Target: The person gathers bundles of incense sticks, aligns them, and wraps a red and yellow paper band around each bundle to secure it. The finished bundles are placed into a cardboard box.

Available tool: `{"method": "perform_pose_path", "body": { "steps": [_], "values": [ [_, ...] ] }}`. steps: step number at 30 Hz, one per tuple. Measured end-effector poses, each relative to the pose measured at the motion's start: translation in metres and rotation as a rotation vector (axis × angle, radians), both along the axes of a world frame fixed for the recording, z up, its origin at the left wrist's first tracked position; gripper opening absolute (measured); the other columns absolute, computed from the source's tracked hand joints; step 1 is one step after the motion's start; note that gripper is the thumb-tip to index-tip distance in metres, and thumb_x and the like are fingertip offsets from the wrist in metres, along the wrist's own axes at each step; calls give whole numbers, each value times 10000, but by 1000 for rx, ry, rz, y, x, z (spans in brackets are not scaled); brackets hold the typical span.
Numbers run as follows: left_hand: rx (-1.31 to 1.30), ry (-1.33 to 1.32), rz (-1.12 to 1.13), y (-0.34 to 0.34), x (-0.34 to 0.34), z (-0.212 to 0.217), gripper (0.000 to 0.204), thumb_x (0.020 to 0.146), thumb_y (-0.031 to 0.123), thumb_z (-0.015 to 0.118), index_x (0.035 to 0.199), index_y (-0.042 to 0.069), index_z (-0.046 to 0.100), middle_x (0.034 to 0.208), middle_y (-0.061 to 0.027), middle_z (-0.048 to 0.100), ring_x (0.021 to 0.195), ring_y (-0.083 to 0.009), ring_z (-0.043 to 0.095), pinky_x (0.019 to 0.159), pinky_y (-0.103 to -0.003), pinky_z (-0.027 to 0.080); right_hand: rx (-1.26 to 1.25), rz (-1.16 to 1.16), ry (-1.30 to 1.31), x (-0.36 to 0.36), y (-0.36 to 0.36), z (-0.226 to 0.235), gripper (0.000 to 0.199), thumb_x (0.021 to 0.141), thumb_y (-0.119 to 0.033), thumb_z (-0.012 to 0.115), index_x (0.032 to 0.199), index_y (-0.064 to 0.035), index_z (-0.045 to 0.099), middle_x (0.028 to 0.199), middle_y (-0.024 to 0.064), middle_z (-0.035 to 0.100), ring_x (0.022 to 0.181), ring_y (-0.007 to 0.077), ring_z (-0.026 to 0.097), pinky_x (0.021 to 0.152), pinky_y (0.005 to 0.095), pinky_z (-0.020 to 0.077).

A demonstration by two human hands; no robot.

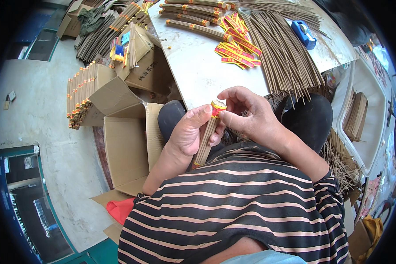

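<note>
A bundle of brown incense sticks [204,145] slants up from my lap, with a red and yellow paper band [216,108] around its upper end. My left hand [185,133] is wrapped round the bundle, its thumb pressed against the band. At the band's other side, my right hand [256,118] has its thumb on the paper and its fingers curled over near the bundle's top. The bundle's lower end, near my striped shirt, also shows a bit of red and yellow.
On the white table [196,70] ahead lie finished bundles [198,26], red-yellow paper strips [237,55], many loose incense sticks [281,53] and a blue tape dispenser [303,35]. An open cardboard box [125,149] stands left. A white tub [367,114] with sticks is at right.
</note>
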State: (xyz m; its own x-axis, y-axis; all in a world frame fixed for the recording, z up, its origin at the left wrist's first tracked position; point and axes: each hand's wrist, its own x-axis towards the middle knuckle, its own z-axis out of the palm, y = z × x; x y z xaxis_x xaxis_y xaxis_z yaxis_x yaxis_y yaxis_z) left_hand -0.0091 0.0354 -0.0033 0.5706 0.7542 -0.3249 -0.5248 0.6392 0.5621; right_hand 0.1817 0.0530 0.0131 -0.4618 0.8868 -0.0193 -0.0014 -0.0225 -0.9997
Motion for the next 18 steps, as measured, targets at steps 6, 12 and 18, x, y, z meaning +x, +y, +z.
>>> {"method": "perform_pose_path", "body": {
  "steps": [6,12,18],
  "values": [
    [-31,94,41,-4,4,6,291,890,325,550,945,39,555,732,-99,599,559,-182,556,486,-275,434,192,-139,-46,-10,-5,-9,374,745,-219,707,1012,7,575,768,93,563,663,149,563,614,263,480],
    [-18,61,39,-4,3,7,306,897,315,543,990,24,539,753,-102,595,569,-180,560,490,-273,445,214,-139,-74,-10,-5,-5,381,737,-225,720,1010,-3,572,795,105,565,673,156,574,616,273,486],
    [-28,25,50,-5,2,6,313,902,297,537,1021,8,526,793,-103,598,591,-176,563,491,-272,454,316,-163,-102,-12,-8,-4,395,721,-228,736,1007,-12,571,812,110,563,662,174,573,607,282,487]
  ]
}}
